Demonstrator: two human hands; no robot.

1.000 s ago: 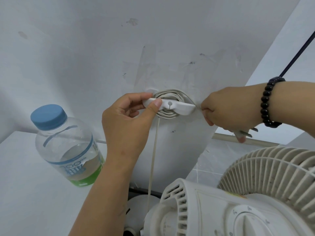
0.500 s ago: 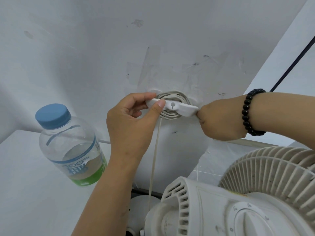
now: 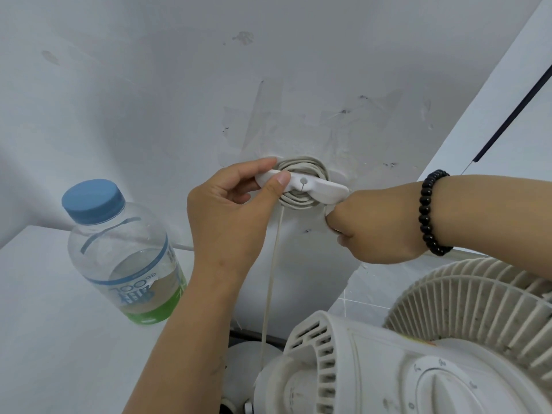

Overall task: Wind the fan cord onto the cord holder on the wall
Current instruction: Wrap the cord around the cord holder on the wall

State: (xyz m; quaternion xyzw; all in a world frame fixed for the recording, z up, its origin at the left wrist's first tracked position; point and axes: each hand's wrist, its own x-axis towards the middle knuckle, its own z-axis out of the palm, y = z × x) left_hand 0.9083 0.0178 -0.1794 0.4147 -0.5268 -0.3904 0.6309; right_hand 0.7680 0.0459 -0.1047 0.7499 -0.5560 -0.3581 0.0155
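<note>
Head view: left hand pinches the cord holder bar's left end; right hand, fist closed around the cord, sits just beyond the bar's right end.

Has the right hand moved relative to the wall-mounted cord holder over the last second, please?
Yes. The right hand has swung down and in from beside the cord holder's right end to just below it, nearer the coiled cord.

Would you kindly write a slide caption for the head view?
Left hand pinches the wall cord holder while the right hand works beside the wound cord.
</note>
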